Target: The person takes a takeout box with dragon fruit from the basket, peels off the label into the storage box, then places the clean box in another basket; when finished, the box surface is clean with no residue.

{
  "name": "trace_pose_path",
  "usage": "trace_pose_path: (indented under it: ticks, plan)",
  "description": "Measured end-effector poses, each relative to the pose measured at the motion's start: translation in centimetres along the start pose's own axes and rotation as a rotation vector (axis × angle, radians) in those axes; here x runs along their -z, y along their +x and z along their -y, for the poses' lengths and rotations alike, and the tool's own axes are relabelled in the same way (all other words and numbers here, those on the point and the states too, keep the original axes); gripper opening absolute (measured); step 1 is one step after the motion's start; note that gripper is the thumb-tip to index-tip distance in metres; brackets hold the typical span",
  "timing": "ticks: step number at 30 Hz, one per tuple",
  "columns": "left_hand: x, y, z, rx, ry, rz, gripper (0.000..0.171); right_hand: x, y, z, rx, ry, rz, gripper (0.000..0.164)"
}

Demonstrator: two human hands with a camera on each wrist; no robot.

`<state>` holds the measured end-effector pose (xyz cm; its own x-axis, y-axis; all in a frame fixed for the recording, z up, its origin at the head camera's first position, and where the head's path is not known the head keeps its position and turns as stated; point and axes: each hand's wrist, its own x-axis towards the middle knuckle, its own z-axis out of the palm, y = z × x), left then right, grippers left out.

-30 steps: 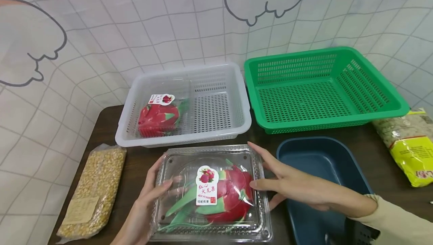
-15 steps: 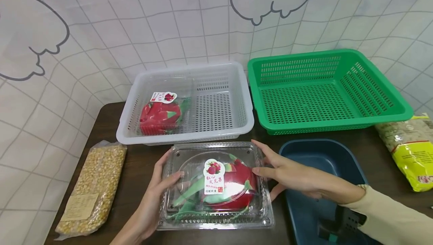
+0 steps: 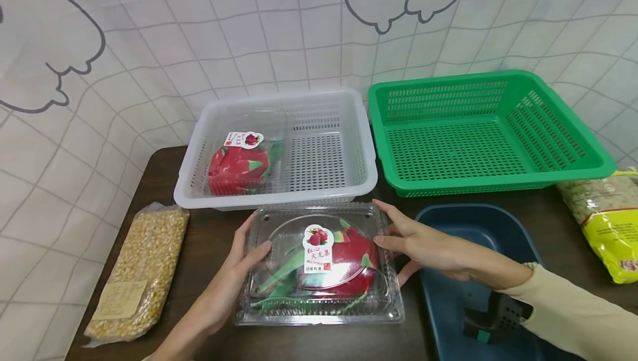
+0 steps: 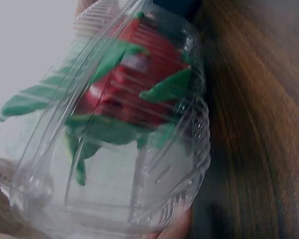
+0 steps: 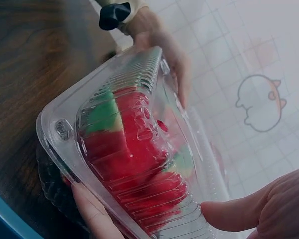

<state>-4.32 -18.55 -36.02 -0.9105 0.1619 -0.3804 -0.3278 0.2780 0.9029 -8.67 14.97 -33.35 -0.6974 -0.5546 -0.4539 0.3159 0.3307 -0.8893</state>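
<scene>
Both hands hold a clear plastic clamshell box (image 3: pixel 319 319) by its short sides, close in front of the white basket. Inside lies a red dragon fruit (image 3: pixel 354 264) with green leaf tips, toward the box's right half; a white label (image 3: pixel 317 250) is on the lid. My left hand (image 3: pixel 231 278) grips the left side, thumb on the lid. My right hand (image 3: pixel 428 247) grips the right side, its thumb (image 5: pixel 234 211) on the lid and fingers (image 5: pixel 94 211) under the rim. The dark table shows beside the box (image 4: pixel 114 184) in the left wrist view.
The white basket (image 3: pixel 279 201) holds another boxed dragon fruit (image 3: pixel 239 170). To its right stands a green basket (image 3: pixel 498 181). A dark blue bin (image 3: pixel 478 228) sits under my right forearm. A bag of corn kernels (image 3: pixel 142 267) lies left, a yellow-labelled bag (image 3: pixel 608 222) far right.
The box has moved forward, away from me, and now reaches the white basket's front rim in the head view. Both hands have kept their grip. The view has shifted slightly.
</scene>
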Motion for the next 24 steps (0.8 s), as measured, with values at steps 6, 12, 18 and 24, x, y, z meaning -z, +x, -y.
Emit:
trace_pose_path:
  ticks: [6, 12, 18, 24]
  plan:
    - [0.2, 0.2, -0.2, 0.005, 0.057, 0.026, 0.079, 0.1, 0.1, 0.2, 0.013, -0.039, -0.008, 0.082]
    - [0.2, 0.4, -0.3, 0.019, 0.088, 0.022, 0.08, 0.4, 0.3, 0.4, 0.015, -0.067, -0.001, 0.081]
    - [0.0, 0.6, -0.3, 0.02, 0.106, 0.017, 0.082, 0.8, 0.6, 0.7, 0.007, -0.094, -0.009, 0.08]
    - [0.7, 1.7, 1.4, 0.013, 0.143, 0.015, 0.087, 1.0, 0.7, 0.9, 0.01, -0.082, -0.005, 0.08]
